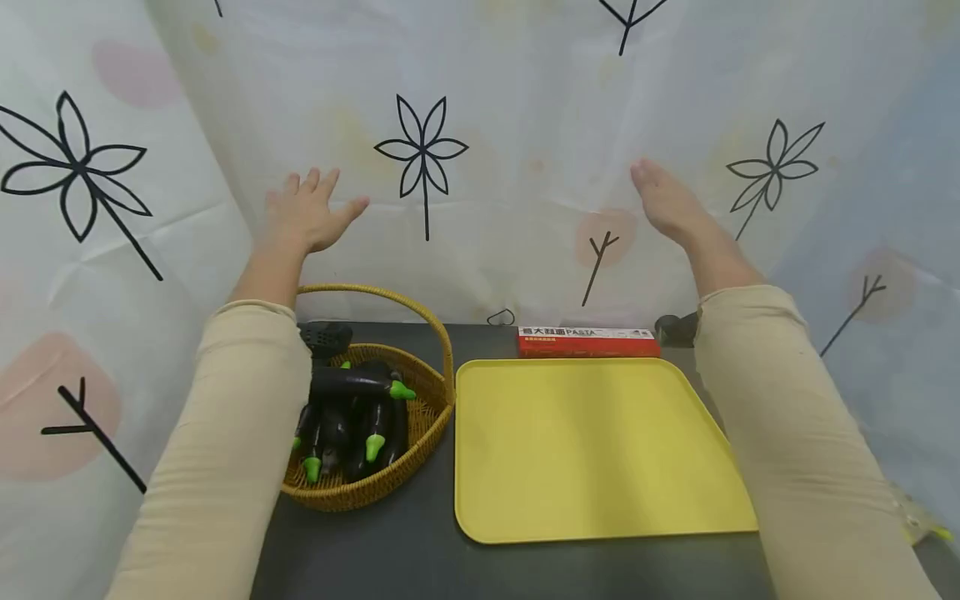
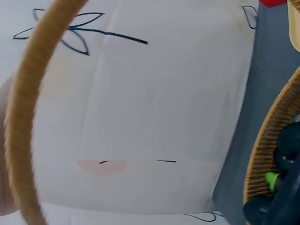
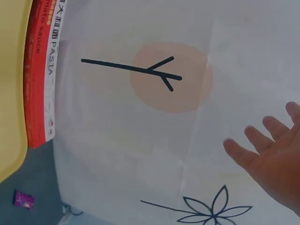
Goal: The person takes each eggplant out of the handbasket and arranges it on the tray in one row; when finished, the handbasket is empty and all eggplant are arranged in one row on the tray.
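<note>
Both hands are raised in front of the patterned curtain. The left hand [image 1: 309, 213] has its fingers spread and holds nothing; it is above the wicker basket [image 1: 444, 392], apart from its arched handle [image 1: 390, 296]. Inside the basket lie several dark eggplants [image 1: 348, 382] with green stems. To the right, the right hand [image 1: 670, 200] is held up with straight fingers and nothing in it. Its fingers also show in the right wrist view, where the hand [image 3: 274, 157] is palm up. Below and between the hands lies a yellow tray [image 1: 592, 450] on the dark table.
A red and white pasta box [image 1: 588, 342] stands behind the tray, against the curtain [image 1: 510, 167]. A dark perforated object [image 1: 326, 337] is behind the basket, partly hidden by the left sleeve. In the right wrist view a small purple packet [image 3: 23, 200] lies on the table.
</note>
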Demonstrator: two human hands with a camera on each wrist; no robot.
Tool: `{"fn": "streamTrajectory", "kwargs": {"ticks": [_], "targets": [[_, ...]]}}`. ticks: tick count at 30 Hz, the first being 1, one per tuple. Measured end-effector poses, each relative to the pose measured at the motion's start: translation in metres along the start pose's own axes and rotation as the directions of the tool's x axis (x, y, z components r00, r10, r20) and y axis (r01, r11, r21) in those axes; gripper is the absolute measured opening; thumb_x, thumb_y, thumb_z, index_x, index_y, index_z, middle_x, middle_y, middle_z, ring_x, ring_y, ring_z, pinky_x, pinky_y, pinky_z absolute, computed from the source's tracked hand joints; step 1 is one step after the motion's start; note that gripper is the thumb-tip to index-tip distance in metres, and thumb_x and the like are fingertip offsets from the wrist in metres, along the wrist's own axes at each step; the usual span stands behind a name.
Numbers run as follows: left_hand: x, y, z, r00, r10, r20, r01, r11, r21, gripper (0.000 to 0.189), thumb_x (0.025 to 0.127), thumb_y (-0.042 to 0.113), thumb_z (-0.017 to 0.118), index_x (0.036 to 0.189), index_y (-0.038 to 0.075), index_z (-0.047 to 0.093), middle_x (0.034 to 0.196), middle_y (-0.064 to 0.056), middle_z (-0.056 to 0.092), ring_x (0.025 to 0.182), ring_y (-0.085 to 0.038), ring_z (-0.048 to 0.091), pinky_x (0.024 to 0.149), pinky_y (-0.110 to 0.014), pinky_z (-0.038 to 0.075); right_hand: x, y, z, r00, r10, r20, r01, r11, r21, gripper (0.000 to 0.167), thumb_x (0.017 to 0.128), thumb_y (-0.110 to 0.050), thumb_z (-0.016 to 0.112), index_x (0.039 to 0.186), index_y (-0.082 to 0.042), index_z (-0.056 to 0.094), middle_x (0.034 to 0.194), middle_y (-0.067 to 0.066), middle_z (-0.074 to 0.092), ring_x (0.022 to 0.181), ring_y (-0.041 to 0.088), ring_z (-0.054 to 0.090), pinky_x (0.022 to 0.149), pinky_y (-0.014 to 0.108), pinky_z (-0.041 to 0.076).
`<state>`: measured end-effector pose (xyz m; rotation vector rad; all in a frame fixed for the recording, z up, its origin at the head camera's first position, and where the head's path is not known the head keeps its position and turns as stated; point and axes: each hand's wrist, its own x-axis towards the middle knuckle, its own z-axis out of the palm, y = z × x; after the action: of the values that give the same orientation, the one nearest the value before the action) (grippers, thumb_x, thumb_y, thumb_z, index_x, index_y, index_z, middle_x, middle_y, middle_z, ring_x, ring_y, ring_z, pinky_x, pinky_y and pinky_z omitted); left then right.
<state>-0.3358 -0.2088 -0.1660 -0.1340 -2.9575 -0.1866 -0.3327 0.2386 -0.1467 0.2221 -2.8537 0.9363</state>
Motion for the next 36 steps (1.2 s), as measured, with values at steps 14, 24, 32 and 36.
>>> {"fn": "streamTrajectory", "kwargs": {"ticks": [14,24,32,36], "targets": [[-0.04,-0.075,0.01,0.991,0.085,-0.106,-0.129,0.833,-0.539,0.072,0.102,0.051,0.014,0.151,0.002,-0.007,0.155,-0.021,-0.01,0.14,-0.033,-0.012,0.11,-0.05,-0.007,-0.035,0.099,0.017,0.949,-0.016,0.315,-0.271,0.469,0.841,0.09,0.084,-0.077,0.029,0.155,-0.028,0.004,0.157,0.009,0.016,0.135,0.029,0.032,0.098,0.04,0.039],[-0.076,-0.094,0.06,0.977,-0.004,-0.215,-0.148,0.714,-0.684,0.067,0.103,0.046,0.009,0.152,0.0,0.005,0.156,-0.02,0.002,0.141,-0.031,-0.002,0.112,-0.045,-0.002,-0.065,0.16,0.092,0.882,-0.302,0.362,-0.347,0.106,0.932,0.067,0.096,-0.062,0.028,0.147,-0.02,0.036,0.125,0.01,0.06,0.114,0.03,0.056,0.093,0.041,0.045],[-0.111,-0.107,0.094,0.966,-0.004,-0.257,-0.199,0.623,-0.756,0.058,0.105,0.038,0.015,0.153,0.005,0.012,0.156,-0.018,0.007,0.138,-0.044,0.006,0.105,-0.063,0.002,-0.084,0.16,0.15,0.822,-0.424,0.38,-0.383,0.083,0.92,0.065,0.099,-0.057,0.017,0.139,-0.016,0.048,0.134,0.016,0.052,0.119,0.033,0.052,0.094,0.042,0.044],[-0.124,-0.109,0.116,0.963,0.022,-0.267,-0.236,0.544,-0.806,0.056,0.105,0.038,0.019,0.154,0.011,0.017,0.157,-0.016,0.011,0.14,-0.035,0.011,0.11,-0.053,0.01,-0.093,0.149,0.166,0.815,-0.403,0.417,-0.409,0.11,0.906,0.065,0.1,-0.056,0.015,0.14,-0.015,0.046,0.134,0.017,0.051,0.117,0.034,0.053,0.091,0.043,0.046]]}}
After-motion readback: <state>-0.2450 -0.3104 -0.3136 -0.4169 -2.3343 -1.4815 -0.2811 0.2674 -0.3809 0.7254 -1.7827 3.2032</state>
